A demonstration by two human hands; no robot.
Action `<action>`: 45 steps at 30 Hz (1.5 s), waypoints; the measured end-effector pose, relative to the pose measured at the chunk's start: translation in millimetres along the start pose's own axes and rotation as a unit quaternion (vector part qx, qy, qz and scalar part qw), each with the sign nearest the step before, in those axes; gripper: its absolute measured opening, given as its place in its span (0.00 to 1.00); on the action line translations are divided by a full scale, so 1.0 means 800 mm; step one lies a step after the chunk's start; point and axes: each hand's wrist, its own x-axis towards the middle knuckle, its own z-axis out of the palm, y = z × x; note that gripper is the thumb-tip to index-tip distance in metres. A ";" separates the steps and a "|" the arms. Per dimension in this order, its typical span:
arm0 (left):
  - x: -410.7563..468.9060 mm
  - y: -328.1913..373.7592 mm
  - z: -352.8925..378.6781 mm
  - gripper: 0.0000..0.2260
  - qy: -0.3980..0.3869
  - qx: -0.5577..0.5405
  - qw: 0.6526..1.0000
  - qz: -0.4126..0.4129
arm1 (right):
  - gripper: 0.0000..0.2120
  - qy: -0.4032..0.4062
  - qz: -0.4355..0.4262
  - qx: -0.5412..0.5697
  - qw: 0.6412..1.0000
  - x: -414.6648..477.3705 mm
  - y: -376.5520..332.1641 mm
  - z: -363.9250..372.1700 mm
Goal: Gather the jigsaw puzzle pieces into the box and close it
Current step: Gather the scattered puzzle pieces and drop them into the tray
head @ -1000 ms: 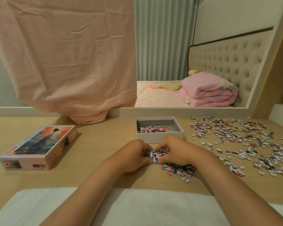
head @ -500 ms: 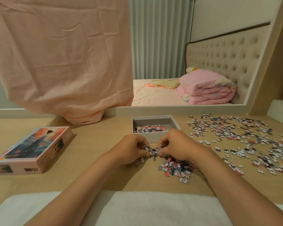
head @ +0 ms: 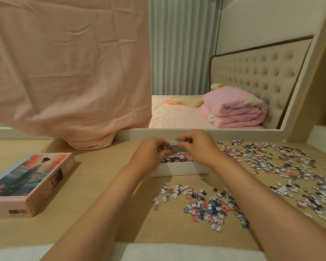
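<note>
Early going: thin layer in the box (head: 179,169), most puzzle pcs (head: 209,206) loose near & right of it, lid (head: 26,183) off at left, as left hand (head: 151,151) hovers over the box w/ fingers curled round a clump, right hand (head: 196,146) curled alongside, contents can't be told.

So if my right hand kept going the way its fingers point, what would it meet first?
Probably the left hand, pinching puzzle pieces above the box; the right hand points leftward at it. Depth unclear.
</note>
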 end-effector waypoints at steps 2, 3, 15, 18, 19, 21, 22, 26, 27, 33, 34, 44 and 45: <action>-0.002 -0.011 0.012 0.11 -0.019 0.058 0.998 0.018 | 0.13 -0.081 0.007 -0.037 0.996 0.004 0.011 0.011; -0.001 -0.017 0.015 0.13 -0.027 0.076 0.997 0.017 | 0.13 -0.104 0.006 -0.054 0.993 0.005 0.017 0.016; -0.001 -0.041 0.017 0.24 -0.143 0.009 0.988 -0.064 | 0.19 -0.235 -0.064 -0.168 0.955 -0.014 0.015 0.026; -0.001 -0.048 0.021 0.25 -0.147 -0.007 0.987 -0.065 | 0.23 -0.239 -0.046 -0.231 0.942 -0.009 0.014 0.024; 0.000 -0.051 0.023 0.25 -0.145 -0.009 0.987 -0.068 | 0.24 -0.237 -0.039 -0.240 0.940 -0.007 0.014 0.023; 0.001 -0.054 0.025 0.23 -0.126 0.003 0.990 -0.062 | 0.25 -0.231 -0.038 -0.225 0.946 -0.007 0.014 0.020; 0.001 -0.053 0.025 0.22 -0.105 0.025 0.993 -0.048 | 0.25 -0.226 -0.042 -0.208 0.951 -0.008 0.013 0.019; 0.002 -0.043 0.023 0.16 -0.020 0.108 0.992 0.064 | 0.25 -0.236 -0.038 -0.174 0.955 -0.013 0.017 0.016; 0.002 -0.043 0.025 0.15 -0.029 0.109 0.991 0.071 | 0.25 -0.239 -0.031 -0.171 0.955 -0.013 0.017 0.016; 0.002 -0.053 0.035 0.17 -0.089 0.065 0.992 0.066 | 0.25 -0.218 -0.032 -0.250 0.943 -0.013 0.025 0.014; 0.003 -0.052 0.034 0.17 -0.100 0.049 0.991 0.076 | 0.24 -0.214 -0.032 -0.225 0.950 -0.013 0.026 0.012; 0.002 -0.012 0.024 0.15 -0.001 0.156 0.978 0.136 | 0.16 -0.078 0.001 -0.077 0.994 -0.039 0.015 -0.041; 0.000 0.001 0.021 0.13 0.011 0.148 0.976 0.160 | 0.16 -0.097 0.006 -0.082 0.992 -0.045 0.018 -0.045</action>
